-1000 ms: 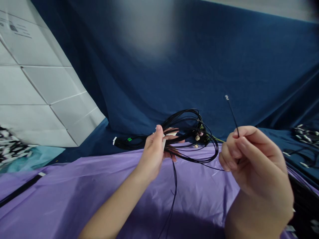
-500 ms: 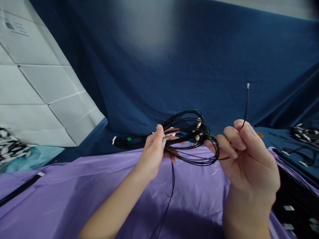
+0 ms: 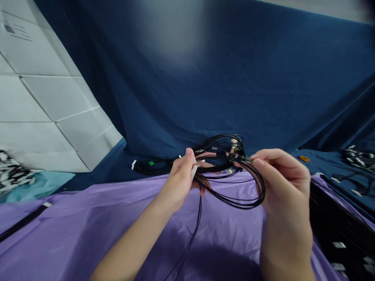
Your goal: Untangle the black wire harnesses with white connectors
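My left hand is closed round a coiled bundle of thin black cables, thumb on top near a white label. The loops spread out to the right of that grip. My right hand pinches a thin cable at the right side of the coil, thumb against forefinger; its tip is hidden by the fingers. Small pale connectors sit among the loops. At the bundle's left end are white connectors and a bit of green tape. Loose cable ends hang below my left hand.
Purple plastic sheeting covers the front surface. Behind hangs a dark blue cloth. White boxes are stacked at left, above a heap of black-and-white cable ends. More black cables and an orange tape roll lie at right.
My right hand has moved left and turned, bringing the cable end that stood upright down to the coil. The left hand keeps its grip in nearly the same place.
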{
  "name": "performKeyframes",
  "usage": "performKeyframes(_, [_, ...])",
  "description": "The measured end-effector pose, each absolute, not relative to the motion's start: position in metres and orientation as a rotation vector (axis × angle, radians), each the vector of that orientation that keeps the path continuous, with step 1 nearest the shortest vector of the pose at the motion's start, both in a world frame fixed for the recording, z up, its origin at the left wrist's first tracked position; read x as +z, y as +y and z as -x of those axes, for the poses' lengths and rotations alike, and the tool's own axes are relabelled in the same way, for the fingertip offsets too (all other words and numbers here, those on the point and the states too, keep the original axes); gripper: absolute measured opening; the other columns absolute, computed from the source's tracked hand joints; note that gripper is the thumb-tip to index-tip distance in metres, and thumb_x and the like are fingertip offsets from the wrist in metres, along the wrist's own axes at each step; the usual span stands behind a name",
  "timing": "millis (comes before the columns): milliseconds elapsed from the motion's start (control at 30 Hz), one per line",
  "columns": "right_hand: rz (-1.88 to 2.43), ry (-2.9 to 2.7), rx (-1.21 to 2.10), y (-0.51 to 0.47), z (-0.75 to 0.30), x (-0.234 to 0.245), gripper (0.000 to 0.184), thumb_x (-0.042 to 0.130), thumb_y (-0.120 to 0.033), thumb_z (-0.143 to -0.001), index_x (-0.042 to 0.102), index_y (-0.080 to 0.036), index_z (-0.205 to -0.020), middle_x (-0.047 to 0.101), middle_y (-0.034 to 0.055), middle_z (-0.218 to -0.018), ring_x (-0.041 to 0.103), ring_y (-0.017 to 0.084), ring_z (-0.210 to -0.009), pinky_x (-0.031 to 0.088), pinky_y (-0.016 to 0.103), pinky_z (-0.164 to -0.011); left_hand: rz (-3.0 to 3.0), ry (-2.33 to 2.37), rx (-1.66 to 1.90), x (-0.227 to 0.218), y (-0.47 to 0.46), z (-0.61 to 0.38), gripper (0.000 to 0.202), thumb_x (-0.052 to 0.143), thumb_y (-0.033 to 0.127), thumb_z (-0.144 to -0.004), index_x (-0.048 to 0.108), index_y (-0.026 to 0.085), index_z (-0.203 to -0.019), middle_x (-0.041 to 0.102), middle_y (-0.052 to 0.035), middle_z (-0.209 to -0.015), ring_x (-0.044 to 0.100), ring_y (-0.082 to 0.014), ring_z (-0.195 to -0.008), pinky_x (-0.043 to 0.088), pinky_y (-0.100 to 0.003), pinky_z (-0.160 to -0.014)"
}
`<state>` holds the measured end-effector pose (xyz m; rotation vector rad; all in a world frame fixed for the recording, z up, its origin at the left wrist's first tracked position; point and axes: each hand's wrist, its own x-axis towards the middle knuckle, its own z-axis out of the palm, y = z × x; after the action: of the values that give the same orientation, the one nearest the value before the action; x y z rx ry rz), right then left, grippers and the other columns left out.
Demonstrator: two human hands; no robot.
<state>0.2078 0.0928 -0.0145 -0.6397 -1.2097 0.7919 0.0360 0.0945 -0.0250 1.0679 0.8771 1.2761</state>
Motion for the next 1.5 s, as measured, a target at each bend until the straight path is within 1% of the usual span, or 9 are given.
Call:
performKeyframes(167, [0.723,-1.410,0.741,0.094,-0.218,-0.018,0.004,0.071,-0.022,-0.081,0.072,-0.025,-0.082,0.063,0.0015,-0.073,0.057,0.013,-0.062,0.039,0.025,-0.050,-1.141,0.870,1.265,-0.025,0.094,-0.033,0.062,0.032,0.064,-0.091,0.070,0.017,-0.105,0.071,-0.0110,-0.085,0.059,-0.0126,-0.043,0.038,-0.021,-0.034])
performKeyframes(333, [0.790,-1.467,0.699,0.090,-0.224,-0.021,0.004,0.071,-0.022,-0.081,0.073,-0.024,-0.085,0.067,0.0026,-0.077,0.060,0.015,-0.066,0.040,0.026,-0.050,-1.291,0.851,1.215,-0.025,0.093,-0.028,0.063,0.032,0.061,-0.093,0.072,0.015,-0.107,0.072,-0.0136,-0.087,0.061,-0.0135,-0.046,0.040,-0.021,-0.035])
performKeyframes(400, [0.807,-1.495,0.663,0.087,-0.223,-0.021,0.005,0.072,-0.021,-0.081,0.072,-0.023,-0.085,0.068,0.0022,-0.079,0.060,0.015,-0.068,0.041,0.026,-0.053,-1.348,0.839,1.184,-0.025,0.093,-0.025,0.062,0.032,0.060,-0.094,0.072,0.015,-0.109,0.072,-0.0114,-0.077,0.060,-0.0133,-0.046,0.042,-0.021,-0.037])
performKeyframes(500, [0.807,-1.530,0.648,0.084,-0.222,-0.020,0.006,0.072,-0.020,-0.081,0.072,-0.024,-0.085,0.068,0.0010,-0.080,0.059,0.014,-0.069,0.042,0.026,-0.056,-1.414,0.806,1.144,-0.025,0.091,-0.020,0.060,0.033,0.060,-0.093,0.072,0.017,-0.111,0.065,-0.0060,-0.055,0.057,-0.0128,-0.043,0.043,-0.021,-0.039])
performKeyframes(567, [0.810,-1.549,0.651,0.083,-0.221,-0.020,0.007,0.071,-0.020,-0.082,0.072,-0.025,-0.087,0.068,0.0008,-0.080,0.059,0.013,-0.069,0.042,0.026,-0.056,-1.444,0.794,1.132,-0.025,0.091,-0.018,0.060,0.034,0.060,-0.093,0.072,0.019,-0.113,0.062,-0.0044,-0.051,0.055,-0.0125,-0.043,0.043,-0.020,-0.040])
performKeyframes(1233, [0.857,-1.647,0.585,0.086,-0.221,-0.020,0.003,0.069,-0.022,-0.083,0.072,-0.023,-0.085,0.067,0.0026,-0.079,0.059,0.014,-0.068,0.042,0.026,-0.055,-1.503,0.795,1.092,-0.024,0.090,-0.017,0.056,0.033,0.057,-0.094,0.073,0.021,-0.109,0.063,-0.0043,-0.053,0.054,-0.0126,-0.044,0.043,-0.021,-0.042])
performKeyframes(1333, [0.866,-1.661,0.555,0.088,-0.218,-0.020,0.003,0.069,-0.022,-0.083,0.071,-0.023,-0.085,0.067,0.0021,-0.078,0.056,0.013,-0.065,0.040,0.025,-0.053,-1.496,0.801,1.105,-0.026,0.091,-0.018,0.055,0.035,0.057,-0.094,0.074,0.019,-0.102,0.061,-0.0035,-0.053,0.054,-0.0128,-0.045,0.044,-0.022,-0.042])
performKeyframes(1400, [0.871,-1.693,0.511,0.088,-0.217,-0.019,0.001,0.069,-0.022,-0.083,0.070,-0.023,-0.083,0.065,0.0005,-0.074,0.052,0.011,-0.061,0.038,0.025,-0.052,-1.516,0.811,1.106,-0.027,0.091,-0.017,0.054,0.036,0.056,-0.094,0.074,0.018,-0.088,0.062,-0.0034,-0.053,0.053,-0.0120,-0.044,0.044,-0.022,-0.043])
performKeyframes(1500, [0.874,-1.749,0.457,0.087,-0.214,-0.019,0.003,0.070,-0.020,-0.082,0.070,-0.023,-0.081,0.061,-0.0029,-0.066,0.047,0.008,-0.056,0.036,0.023,-0.051,-1.569,0.805,1.101,-0.028,0.093,-0.015,0.056,0.037,0.055,-0.095,0.066,0.017,-0.065,0.064,-0.0037,-0.055,0.054,-0.0110,-0.045,0.042,-0.021,-0.045])
